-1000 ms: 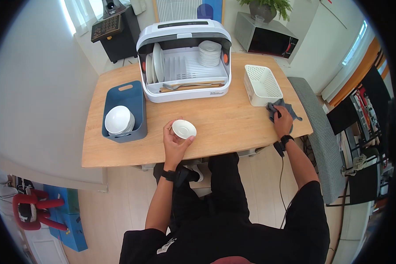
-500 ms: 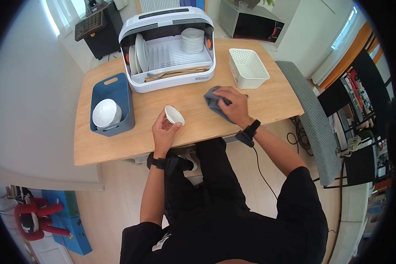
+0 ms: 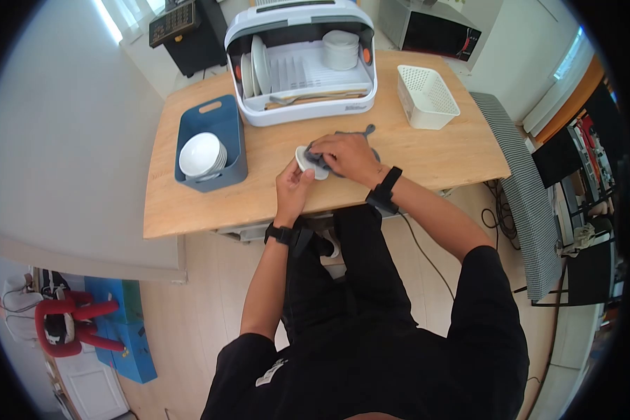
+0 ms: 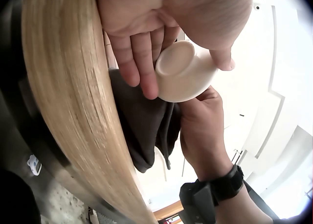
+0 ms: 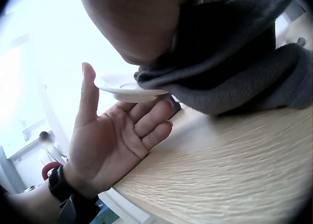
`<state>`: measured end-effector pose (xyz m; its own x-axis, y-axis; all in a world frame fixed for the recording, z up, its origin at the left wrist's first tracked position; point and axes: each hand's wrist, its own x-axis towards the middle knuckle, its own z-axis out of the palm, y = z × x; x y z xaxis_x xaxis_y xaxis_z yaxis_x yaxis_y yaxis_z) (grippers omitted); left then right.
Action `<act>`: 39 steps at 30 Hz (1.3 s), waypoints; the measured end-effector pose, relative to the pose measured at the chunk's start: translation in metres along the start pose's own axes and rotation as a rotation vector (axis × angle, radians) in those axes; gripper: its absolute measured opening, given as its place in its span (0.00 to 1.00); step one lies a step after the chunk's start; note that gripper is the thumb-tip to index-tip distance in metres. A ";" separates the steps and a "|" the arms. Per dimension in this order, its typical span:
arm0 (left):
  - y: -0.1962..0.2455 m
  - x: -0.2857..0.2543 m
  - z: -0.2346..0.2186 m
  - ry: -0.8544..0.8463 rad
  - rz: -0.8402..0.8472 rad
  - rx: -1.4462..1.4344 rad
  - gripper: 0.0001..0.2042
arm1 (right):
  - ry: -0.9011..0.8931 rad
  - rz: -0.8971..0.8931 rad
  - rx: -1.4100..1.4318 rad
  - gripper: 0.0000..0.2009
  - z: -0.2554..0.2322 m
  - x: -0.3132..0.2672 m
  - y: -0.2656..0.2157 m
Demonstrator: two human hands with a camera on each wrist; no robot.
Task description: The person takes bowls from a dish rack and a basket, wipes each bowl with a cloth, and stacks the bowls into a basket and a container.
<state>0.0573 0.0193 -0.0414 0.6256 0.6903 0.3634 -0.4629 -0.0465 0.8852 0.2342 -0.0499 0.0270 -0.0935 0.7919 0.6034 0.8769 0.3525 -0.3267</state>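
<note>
In the head view a small white dish [image 3: 320, 173] is tilted up just above the near part of the table. My left hand [image 3: 293, 189] holds it by its edge, thumb on one side and fingers on the other; the left wrist view shows the dish's foot ring [image 4: 177, 59] facing the palm. A dark grey cloth [image 5: 234, 94] is bunched in my right hand [image 3: 351, 157], which presses it into the dish's hollow. The cloth's loose end trails onto the wooden table [image 3: 266, 203]. Part of the dish lies hidden behind cloth and fingers.
A blue bin [image 3: 232, 150] with stacked white bowls [image 3: 201, 155] stands at left. Behind my hands sits an open white dish cabinet [image 3: 308, 112] with plates, a stack of small dishes [image 3: 341, 50] and chopsticks. A white perforated basket [image 3: 430, 110] stands at right.
My right hand has brought the cloth leftward from beside the white basket to the dish. My left hand still holds the dish, now tipped more upright toward the cloth.
</note>
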 end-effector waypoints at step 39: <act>0.008 0.001 0.005 0.094 -0.045 0.116 0.30 | 0.085 0.432 0.376 0.12 0.006 -0.018 -0.046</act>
<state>0.0576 0.0156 -0.0329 0.5801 0.7577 0.2990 -0.3572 -0.0933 0.9294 0.1924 -0.0773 0.0270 0.2877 0.8658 0.4093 0.5979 0.1714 -0.7830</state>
